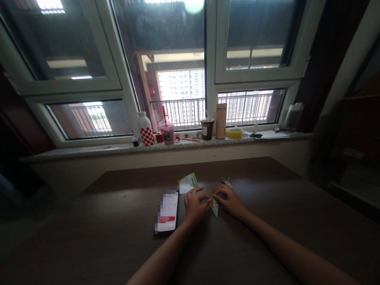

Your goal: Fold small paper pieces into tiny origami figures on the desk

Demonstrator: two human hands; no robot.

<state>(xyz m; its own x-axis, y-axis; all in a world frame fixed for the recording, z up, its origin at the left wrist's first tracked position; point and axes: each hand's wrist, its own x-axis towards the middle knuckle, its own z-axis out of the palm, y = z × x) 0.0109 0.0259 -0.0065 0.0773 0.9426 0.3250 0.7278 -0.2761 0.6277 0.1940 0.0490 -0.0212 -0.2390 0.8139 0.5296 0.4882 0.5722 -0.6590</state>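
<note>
My left hand (194, 204) and my right hand (229, 199) meet over a small folded piece of printed paper (214, 206) on the dark wooden table (267, 221). Both hands pinch it with curled fingers, the left from the left side, the right from above and to the right. A pointed end of the paper sticks out below the fingers. A green and white paper card (188, 183) lies just behind my left hand. Another small folded scrap (225, 181) lies behind my right hand.
A phone (167, 212) with a lit screen lies left of my left hand. On the window sill (103, 149) stand a checkered bottle (145, 129), a pink drink cup (168, 132), a dark cup (207, 128), a tan flask (221, 120) and a yellow tape roll (234, 132).
</note>
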